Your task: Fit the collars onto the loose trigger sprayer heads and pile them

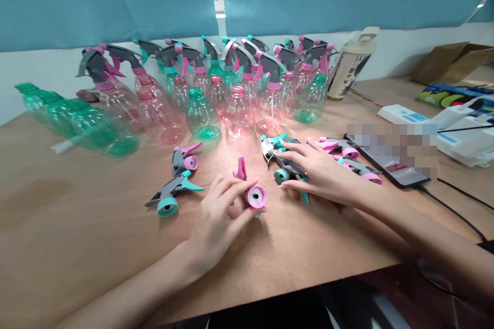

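My left hand (218,213) is closed on a pink-and-grey spray head (256,196), its pink collar facing me between thumb and fingers. Over a pile of spray heads at the right, my right hand (309,167) reaches with fingers spread. Its thumb and fingertips are around a grey-and-teal spray head (287,170); whether they grip it I cannot tell. More pink spray heads (360,167) lie just beyond that hand. To the left, a teal-and-grey spray head (173,192) and a pink-and-grey one (185,159) lie on the table.
Green and pink bottles without heads, such as a green bottle (203,115), stand in front of several bottles with spray heads. Some green bottles (85,123) stand at the left. A phone (389,161), a power strip (443,123), a tumbler (352,66) and a paper bag (447,64) are at the right.
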Demonstrator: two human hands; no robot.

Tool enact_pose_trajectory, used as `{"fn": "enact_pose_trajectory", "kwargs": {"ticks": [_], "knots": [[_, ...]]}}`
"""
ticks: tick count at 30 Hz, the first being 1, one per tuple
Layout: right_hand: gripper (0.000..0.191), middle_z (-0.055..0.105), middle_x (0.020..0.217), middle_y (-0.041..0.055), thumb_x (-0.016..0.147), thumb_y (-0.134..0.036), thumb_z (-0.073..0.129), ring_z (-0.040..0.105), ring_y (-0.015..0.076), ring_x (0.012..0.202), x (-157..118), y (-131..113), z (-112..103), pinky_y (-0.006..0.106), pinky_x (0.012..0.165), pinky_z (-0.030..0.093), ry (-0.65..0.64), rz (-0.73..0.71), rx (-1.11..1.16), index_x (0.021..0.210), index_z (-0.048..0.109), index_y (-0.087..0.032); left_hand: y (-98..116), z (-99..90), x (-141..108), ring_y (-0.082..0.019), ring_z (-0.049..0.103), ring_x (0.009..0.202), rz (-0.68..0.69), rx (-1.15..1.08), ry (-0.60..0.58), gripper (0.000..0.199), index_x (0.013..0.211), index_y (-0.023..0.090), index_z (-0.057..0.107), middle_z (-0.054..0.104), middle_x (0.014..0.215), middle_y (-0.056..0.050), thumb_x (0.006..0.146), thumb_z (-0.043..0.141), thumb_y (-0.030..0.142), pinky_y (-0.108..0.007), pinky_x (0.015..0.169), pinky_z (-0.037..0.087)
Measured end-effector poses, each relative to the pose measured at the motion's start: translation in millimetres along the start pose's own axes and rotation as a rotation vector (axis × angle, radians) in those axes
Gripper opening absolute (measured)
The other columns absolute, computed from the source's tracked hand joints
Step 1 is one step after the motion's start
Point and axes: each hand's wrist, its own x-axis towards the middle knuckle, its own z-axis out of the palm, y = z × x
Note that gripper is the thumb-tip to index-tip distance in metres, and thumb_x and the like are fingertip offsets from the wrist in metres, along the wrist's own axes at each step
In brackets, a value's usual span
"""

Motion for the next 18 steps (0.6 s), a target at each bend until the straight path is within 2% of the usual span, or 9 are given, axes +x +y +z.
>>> {"fn": "enact_pose_trajectory", "kwargs": {"ticks": [3, 5, 7, 10, 13, 18], "knots": [[0.034, 0.062, 0.118, 0.0098, 0.087, -0.043, 0.054, 0.054, 0.0251, 0.113, 9, -19, -15, 0.042, 0.093, 0.043, 0.06, -0.024, 0.212, 0.112, 0.058, -0.02, -2, -2.1, 2, -0.02, 0.054, 0.091, -0.03, 0.019, 0.028, 0.03, 0.115, 0.019, 0.06, 0.061, 0.095, -0.004, 0.085, 0.063, 0.02, -0.032, 0.079, 0.046], [0.022, 0.068, 0.093, 0.0047, 0.089, -0.038, 0.053, 0.063, 0.018, 0.086, 16, -34, -24, 0.03, 0.074, 0.048, 0.048, -0.026, 0.348, 0.101, 0.061, -0.02, -4, -3.1, 4, -0.019, 0.053, 0.09, -0.063, 0.021, 0.033, 0.027, 0.111, 0.018, 0.062, 0.06, 0.094, -0.004, 0.084, 0.064, 0.019, -0.031, 0.079, 0.045], [0.018, 0.068, 0.078, 0.0001, 0.09, -0.034, 0.052, 0.062, 0.0133, 0.069, 23, -47, -29, 0.024, 0.061, 0.045, -0.029, -0.044, 0.4, 0.097, 0.063, -0.021, -7, -3.6, 5, -0.018, 0.053, 0.089, -0.103, 0.012, 0.037, 0.025, 0.107, 0.019, 0.063, 0.06, 0.094, -0.003, 0.083, 0.066, 0.019, -0.03, 0.078, 0.045], [0.015, 0.067, 0.069, -0.003, 0.089, -0.031, 0.054, 0.059, 0.0118, 0.059, 27, -60, -30, 0.023, 0.053, 0.037, -0.107, -0.011, 0.304, 0.095, 0.066, -0.024, -9, -3.1, 6, -0.018, 0.052, 0.089, -0.158, -0.008, 0.046, 0.025, 0.107, 0.02, 0.062, 0.061, 0.095, -0.002, 0.082, 0.067, 0.019, -0.029, 0.076, 0.045], [0.021, 0.065, 0.063, -0.003, 0.086, -0.036, 0.057, 0.057, 0.0129, 0.053, 22, -70, -29, 0.023, 0.048, 0.033, -0.223, 0.045, 0.233, 0.103, 0.064, -0.025, -9, -2.1, 6, -0.019, 0.052, 0.089, -0.194, -0.026, 0.059, 0.025, 0.105, 0.021, 0.063, 0.062, 0.093, -0.002, 0.081, 0.068, 0.018, -0.029, 0.075, 0.046], [0.047, 0.067, 0.069, -0.0009, 0.083, -0.054, 0.055, 0.056, 0.0133, 0.051, 17, -80, -32, 0.023, 0.045, 0.033, -0.426, 0.078, 0.365, 0.116, 0.056, -0.019, -9, -1.6, 6, -0.02, 0.053, 0.089, -0.199, -0.038, 0.075, 0.023, 0.102, 0.019, 0.064, 0.064, 0.091, -0.003, 0.079, 0.069, 0.017, -0.032, 0.076, 0.046]]}}
